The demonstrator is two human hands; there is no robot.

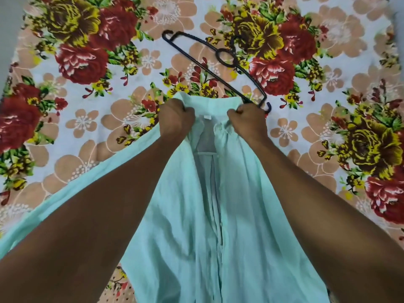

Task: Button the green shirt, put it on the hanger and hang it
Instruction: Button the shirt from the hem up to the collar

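Left sleeve of the green shirt [192, 211] trails out to the left edge of view, lying on the floral bedsheet [87, 132].

Left hand [176, 118]: fingers curled, fisted on the collar edge at the left side of the neck opening. Gripping cloth.

Between the hands: neck opening held spread, white label visible inside the collar. The placket runs from the collar straight down toward the viewer, buttons visible along it; it appears closed over most of its length, though the topmost button cannot be resolved. Judgement: buttoning looks done or nearly done, and the shirt is being readied for the hanger.

Right hand [248, 121]: fingers curled, pinching the collar on the right side. Gripping cloth.

Hanger [218, 68]: black, flat on the bedsheet just beyond the collar, away from the viewer. Long axis diagonal, upper left to lower right. Its lower-right end lies just beside the right hand; contact cannot be determined. Its far end is well apart from the left hand.

Key relation: hanger lies beyond the grip and the right hand is nearer. Judgement: the right hand is better placed to let go of the collar and take the hanger while the left hand holds the neck open.
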